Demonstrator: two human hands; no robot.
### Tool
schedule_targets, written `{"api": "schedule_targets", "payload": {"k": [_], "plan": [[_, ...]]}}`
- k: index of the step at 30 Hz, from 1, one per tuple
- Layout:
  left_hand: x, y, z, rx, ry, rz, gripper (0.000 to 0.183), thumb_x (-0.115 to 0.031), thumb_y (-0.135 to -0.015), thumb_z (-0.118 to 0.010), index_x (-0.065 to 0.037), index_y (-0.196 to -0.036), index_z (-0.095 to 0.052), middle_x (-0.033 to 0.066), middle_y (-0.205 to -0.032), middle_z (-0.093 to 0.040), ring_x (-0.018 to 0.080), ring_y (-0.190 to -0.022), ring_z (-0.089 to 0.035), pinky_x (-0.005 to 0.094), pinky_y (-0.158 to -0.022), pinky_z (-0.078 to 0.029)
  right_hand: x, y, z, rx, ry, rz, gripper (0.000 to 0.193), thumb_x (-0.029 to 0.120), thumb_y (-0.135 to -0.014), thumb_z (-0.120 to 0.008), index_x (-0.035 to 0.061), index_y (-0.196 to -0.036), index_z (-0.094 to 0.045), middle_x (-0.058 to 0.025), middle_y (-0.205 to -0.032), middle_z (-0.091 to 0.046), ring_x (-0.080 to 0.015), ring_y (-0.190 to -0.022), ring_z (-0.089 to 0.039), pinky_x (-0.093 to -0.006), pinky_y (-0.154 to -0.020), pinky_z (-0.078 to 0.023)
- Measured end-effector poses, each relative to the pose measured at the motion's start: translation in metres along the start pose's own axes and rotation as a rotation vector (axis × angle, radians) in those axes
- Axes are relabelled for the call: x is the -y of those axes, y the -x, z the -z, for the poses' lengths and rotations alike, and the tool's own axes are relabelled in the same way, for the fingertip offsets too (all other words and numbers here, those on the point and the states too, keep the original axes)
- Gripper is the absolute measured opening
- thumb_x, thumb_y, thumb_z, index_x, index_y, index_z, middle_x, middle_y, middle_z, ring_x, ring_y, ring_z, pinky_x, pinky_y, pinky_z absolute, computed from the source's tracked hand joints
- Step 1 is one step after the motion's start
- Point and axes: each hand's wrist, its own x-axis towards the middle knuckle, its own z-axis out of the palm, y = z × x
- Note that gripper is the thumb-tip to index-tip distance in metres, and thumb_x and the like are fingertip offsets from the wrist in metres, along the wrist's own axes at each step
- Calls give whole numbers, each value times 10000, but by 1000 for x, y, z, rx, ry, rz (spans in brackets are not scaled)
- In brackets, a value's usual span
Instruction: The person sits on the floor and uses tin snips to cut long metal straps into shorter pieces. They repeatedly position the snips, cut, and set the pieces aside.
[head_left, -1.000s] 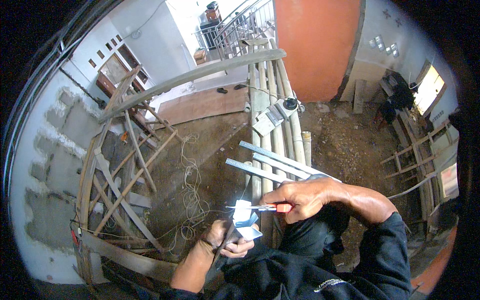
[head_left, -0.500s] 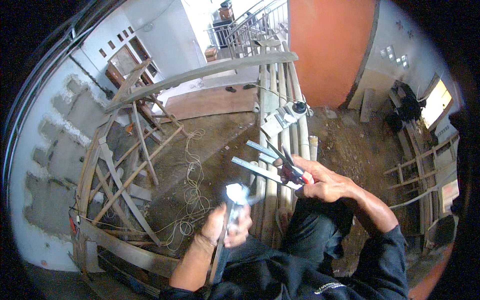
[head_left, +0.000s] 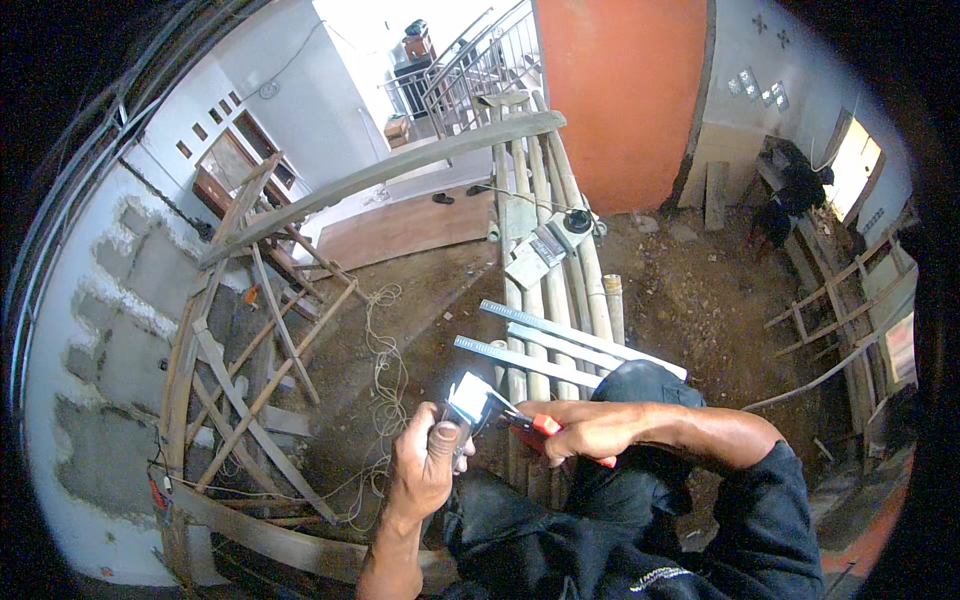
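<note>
My left hand [head_left: 425,460] is wrapped round a shiny metal profile [head_left: 470,398], whose bent, bright end points up and away from me. In my right hand [head_left: 590,432] is a pair of red-handled snips [head_left: 542,424]. Their dark jaws meet the right side of the profile's end; whether they bite into the metal I cannot tell. Just beyond my right hand, several thin metal strips [head_left: 570,345] with perforated ends lie across the bamboo poles [head_left: 592,275]. My right forearm passes over my dark-trousered knee.
On the poles sits a pale box-shaped device [head_left: 538,258] with a round black end. Left of it, a loose cord [head_left: 385,345] tangles on the dirt floor beside a wooden trestle frame [head_left: 240,400]. Timber rails [head_left: 840,320] stand at the right wall. An orange panel [head_left: 625,100] rises behind.
My right hand has brought the snips left and nearer to me, from beside the metal strips to the profile's end. My left hand has shifted slightly left.
</note>
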Motion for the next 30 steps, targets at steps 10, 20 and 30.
{"api": "schedule_targets", "payload": {"k": [10,20,30], "plan": [[9,1,2,61,1,-156,451,-467,-1029,-472,-25,-1019,-565,11,-756,-573,73,-644,-536,238,-561,-453,-2,9,-4,-66,93,121,573,92,-786,-586,18,-1340,-464,-52,-818,-562,-152,-576,-541,-317,-497,-467],[4,-3,9,138,83,-171,483,-510,-1003,-504,-31,-1032,-559,16,-725,-573,67,-609,-529,220,-526,-427,-33,-5,10,-540,879,452,397,135,-746,-666,9,-1099,-535,-119,-748,-581,-285,-626,-611,-403,-585,-510],[-20,12,47,210,197,162,346,-375,-1028,-533,-45,-1126,-554,57,-688,-579,97,-502,-513,238,-441,-414,24,51,117,-1489,691,242,363,47,-794,-594,60,-1150,-529,-109,-663,-521,-255,-594,-550,-371,-618,-490]]}}
